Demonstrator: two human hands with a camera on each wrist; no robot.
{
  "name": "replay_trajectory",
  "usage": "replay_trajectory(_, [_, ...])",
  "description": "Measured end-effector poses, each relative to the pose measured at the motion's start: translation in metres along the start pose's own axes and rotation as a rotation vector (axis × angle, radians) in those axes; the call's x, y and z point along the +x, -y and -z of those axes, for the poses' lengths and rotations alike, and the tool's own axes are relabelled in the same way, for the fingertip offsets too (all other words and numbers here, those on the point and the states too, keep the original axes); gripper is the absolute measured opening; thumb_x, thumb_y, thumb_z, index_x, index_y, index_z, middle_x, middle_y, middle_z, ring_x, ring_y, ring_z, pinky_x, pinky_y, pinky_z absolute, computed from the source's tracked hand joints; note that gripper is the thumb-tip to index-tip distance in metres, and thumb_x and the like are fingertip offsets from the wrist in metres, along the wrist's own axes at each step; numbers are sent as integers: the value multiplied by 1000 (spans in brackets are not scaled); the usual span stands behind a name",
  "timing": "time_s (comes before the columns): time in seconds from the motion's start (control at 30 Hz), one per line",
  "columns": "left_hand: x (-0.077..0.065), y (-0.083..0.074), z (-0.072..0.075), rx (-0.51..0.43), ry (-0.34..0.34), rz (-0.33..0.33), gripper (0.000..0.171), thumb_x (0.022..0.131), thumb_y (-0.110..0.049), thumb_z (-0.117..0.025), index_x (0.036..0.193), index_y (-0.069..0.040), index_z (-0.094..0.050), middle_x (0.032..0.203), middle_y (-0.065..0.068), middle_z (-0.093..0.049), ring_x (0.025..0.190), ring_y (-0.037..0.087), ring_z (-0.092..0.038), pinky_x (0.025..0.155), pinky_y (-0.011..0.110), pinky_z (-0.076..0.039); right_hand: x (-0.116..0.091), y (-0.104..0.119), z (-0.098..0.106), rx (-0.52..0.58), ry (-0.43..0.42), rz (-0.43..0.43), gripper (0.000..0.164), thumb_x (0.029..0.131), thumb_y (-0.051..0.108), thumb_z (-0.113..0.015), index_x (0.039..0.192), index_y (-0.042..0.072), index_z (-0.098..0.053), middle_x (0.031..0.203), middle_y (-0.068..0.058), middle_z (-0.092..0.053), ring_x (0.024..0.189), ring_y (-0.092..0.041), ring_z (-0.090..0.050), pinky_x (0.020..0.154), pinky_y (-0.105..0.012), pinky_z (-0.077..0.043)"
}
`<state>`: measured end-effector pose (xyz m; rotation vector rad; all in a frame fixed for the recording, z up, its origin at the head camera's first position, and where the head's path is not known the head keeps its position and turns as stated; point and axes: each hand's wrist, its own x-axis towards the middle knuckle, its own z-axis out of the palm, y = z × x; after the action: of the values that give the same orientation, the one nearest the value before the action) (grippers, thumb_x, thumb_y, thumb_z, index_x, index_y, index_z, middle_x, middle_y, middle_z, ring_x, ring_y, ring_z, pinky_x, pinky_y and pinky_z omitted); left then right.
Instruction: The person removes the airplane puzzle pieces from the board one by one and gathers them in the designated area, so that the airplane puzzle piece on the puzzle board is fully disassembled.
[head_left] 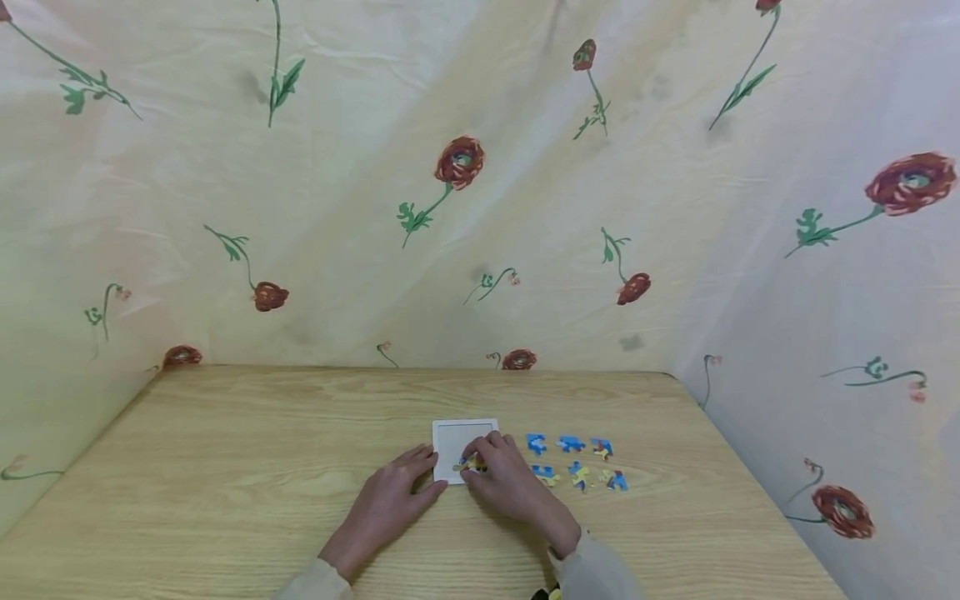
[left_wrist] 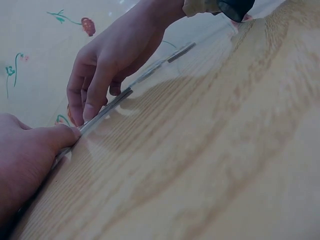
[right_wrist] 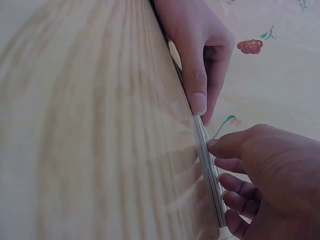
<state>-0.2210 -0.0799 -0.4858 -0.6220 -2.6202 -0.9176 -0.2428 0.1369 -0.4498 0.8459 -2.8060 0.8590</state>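
In the head view a small white square puzzle frame [head_left: 466, 422] lies flat on the wooden table. My left hand [head_left: 393, 497] rests at its near left corner, thumb on the near edge and fingers along the left side. My right hand [head_left: 510, 483] reaches over the right part of the frame, thumb and forefinger bent about a yellow and blue puzzle piece [head_left: 471, 464] that it partly hides. Seen edge-on in the right wrist view, the frame [right_wrist: 209, 175] has the left thumb [right_wrist: 198, 102] touching it.
Several loose blue and yellow puzzle pieces [head_left: 570, 444] lie in two rows right of the frame. The wooden table [head_left: 262, 442] ends at a flowered cloth [head_left: 337, 208] behind and at the sides. A small dark and yellow object [head_left: 551, 594] shows beside the right sleeve.
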Motion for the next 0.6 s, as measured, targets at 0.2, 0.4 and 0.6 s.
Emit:
replay_trajectory(0.2, [0,0,0,0,-6,-6,45,97,-31,-74,127,2,-71,137,20,-64,129,37,-60,102,55,-51,0,3,0,36,7,-32,15,97,10,-72,108,5,-64,95,-1,-46,91,-21,-38,74,-33,-36])
replay_trajectory(0.4, [-1,-1,1,6,-19,-6,44,97,-31,-75,126,1,-71,136,19,-65,128,37,-60,101,55,-51,0,4,0,56,2,-47,16,98,10,-71,109,6,-60,101,-3,-47,96,-22,-39,78,-36,-38])
replay_trajectory(0.6, [-1,-1,1,-11,-10,-4,45,97,-32,-74,127,2,-71,137,20,-64,128,38,-60,102,56,-50,0,4,1,60,7,-55,16,99,10,-70,111,7,-60,104,-4,-52,97,-23,-41,80,-37,-41])
